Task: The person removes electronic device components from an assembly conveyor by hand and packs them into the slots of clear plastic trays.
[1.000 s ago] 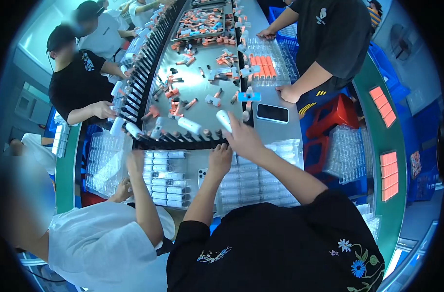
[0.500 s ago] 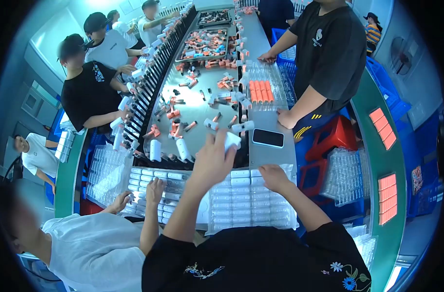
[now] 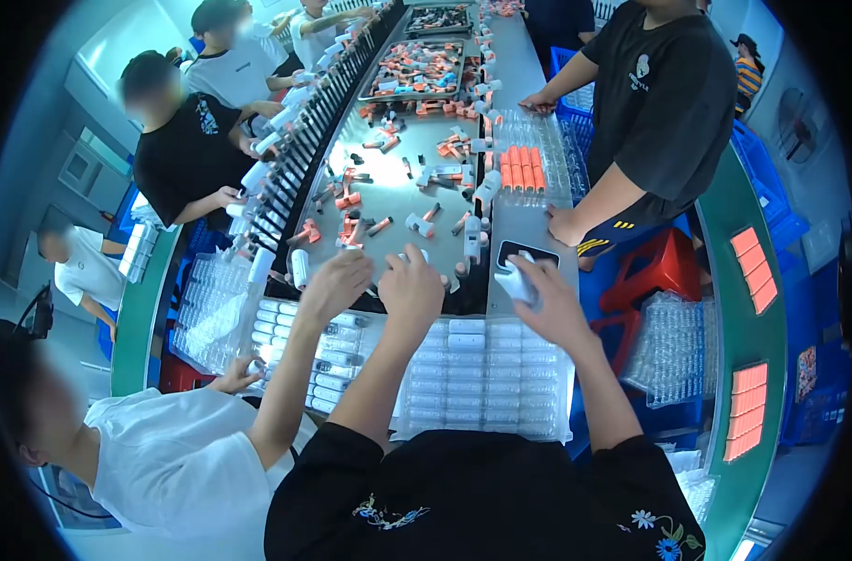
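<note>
My right hand [image 3: 552,304] grips a white plastic casing [image 3: 519,285] above the near end of the line, beside a phone [image 3: 541,252]. My left hand [image 3: 413,292] reaches over the line's near edge with its fingers curled down. A bit of white shows at those fingertips, but what they hold is hidden. In front of my body lies a clear plastic blister tray [image 3: 486,393], with a few white casings [image 3: 466,335] in its far rows. Another white casing [image 3: 300,268] stands left of my left hand.
A co-worker's hand [image 3: 340,285] is close to the left of mine; their other hand [image 3: 239,374] holds a small white part. Orange and black parts [image 3: 351,224] lie scattered on the metal surface. Orange pieces [image 3: 521,170] sit in a tray at right. A red stool [image 3: 655,266] stands beyond.
The white casing formerly in my left hand is out of sight there; my right hand has risen from the tray and now holds one. My left hand has lowered slightly left. The view has shifted.
</note>
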`<state>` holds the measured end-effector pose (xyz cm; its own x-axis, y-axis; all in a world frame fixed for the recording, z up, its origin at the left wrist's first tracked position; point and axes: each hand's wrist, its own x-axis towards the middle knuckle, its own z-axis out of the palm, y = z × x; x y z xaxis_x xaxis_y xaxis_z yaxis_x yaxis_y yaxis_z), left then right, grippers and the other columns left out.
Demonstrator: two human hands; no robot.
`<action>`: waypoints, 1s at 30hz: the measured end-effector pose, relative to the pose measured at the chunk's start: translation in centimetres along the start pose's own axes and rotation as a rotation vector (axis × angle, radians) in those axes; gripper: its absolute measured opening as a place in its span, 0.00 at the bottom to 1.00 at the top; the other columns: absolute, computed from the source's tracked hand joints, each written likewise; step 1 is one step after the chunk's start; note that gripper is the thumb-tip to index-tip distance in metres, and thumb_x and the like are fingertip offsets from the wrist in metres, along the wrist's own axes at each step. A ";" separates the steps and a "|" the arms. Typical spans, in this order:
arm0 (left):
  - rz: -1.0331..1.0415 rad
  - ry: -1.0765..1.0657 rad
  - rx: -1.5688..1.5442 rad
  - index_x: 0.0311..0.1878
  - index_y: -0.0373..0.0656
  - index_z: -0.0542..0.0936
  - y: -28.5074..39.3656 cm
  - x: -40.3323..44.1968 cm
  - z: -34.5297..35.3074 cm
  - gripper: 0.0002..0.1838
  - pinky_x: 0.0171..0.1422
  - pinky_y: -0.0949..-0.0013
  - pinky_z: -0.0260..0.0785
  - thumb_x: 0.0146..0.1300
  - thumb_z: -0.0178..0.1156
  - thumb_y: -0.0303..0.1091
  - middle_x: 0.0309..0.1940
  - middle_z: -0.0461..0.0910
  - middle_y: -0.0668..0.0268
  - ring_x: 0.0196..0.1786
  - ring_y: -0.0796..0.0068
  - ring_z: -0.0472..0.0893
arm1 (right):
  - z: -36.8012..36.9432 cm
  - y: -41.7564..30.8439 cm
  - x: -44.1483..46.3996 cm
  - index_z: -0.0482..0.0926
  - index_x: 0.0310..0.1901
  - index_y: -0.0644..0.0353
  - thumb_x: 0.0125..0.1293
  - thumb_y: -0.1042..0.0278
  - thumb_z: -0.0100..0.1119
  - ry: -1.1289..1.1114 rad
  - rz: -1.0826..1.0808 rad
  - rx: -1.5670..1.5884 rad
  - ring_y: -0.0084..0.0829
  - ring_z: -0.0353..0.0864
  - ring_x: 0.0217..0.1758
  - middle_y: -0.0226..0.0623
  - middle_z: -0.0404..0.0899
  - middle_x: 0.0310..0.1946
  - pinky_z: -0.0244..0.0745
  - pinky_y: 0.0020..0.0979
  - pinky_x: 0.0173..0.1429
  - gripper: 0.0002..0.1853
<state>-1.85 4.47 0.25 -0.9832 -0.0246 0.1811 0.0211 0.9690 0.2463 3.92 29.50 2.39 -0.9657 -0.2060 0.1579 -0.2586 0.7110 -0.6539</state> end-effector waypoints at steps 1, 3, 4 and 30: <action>0.018 0.018 0.044 0.53 0.36 0.72 -0.7 0.0 -0.2 0.23 0.39 0.50 0.82 0.68 0.65 0.46 0.43 0.80 0.44 0.38 0.43 0.88 | -0.8 -0.7 1.1 0.74 0.72 0.37 0.61 0.70 0.67 0.023 -0.098 -0.103 0.53 0.80 0.59 0.47 0.75 0.57 0.78 0.47 0.63 0.36; -0.038 0.011 0.047 0.52 0.36 0.72 -2.1 -0.3 -0.8 0.25 0.39 0.50 0.82 0.67 0.66 0.47 0.41 0.81 0.43 0.38 0.43 0.88 | -1.3 -1.6 4.0 0.83 0.62 0.36 0.62 0.75 0.64 0.060 -0.422 -0.284 0.50 0.80 0.61 0.44 0.75 0.59 0.78 0.46 0.65 0.27; -0.084 -0.002 0.048 0.51 0.36 0.72 -2.9 -0.5 -1.1 0.26 0.40 0.50 0.82 0.65 0.67 0.48 0.39 0.82 0.43 0.38 0.43 0.88 | -1.3 -2.3 5.4 0.84 0.59 0.37 0.62 0.75 0.64 0.049 -0.582 -0.382 0.49 0.80 0.62 0.44 0.76 0.59 0.77 0.45 0.66 0.25; 0.150 0.024 -0.333 0.49 0.37 0.77 -2.3 -0.9 -3.6 0.15 0.45 0.48 0.74 0.72 0.66 0.39 0.40 0.83 0.49 0.42 0.42 0.83 | 4.2 -3.2 -3.6 0.77 0.57 0.67 0.76 0.58 0.60 0.068 0.172 0.067 0.58 0.86 0.49 0.56 0.86 0.45 0.81 0.50 0.53 0.19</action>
<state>-0.40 1.39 3.00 -0.9602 0.1017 0.2603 0.2263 0.8291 0.5112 8.28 25.19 0.83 -0.9955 -0.0378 0.0874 -0.0895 0.6848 -0.7232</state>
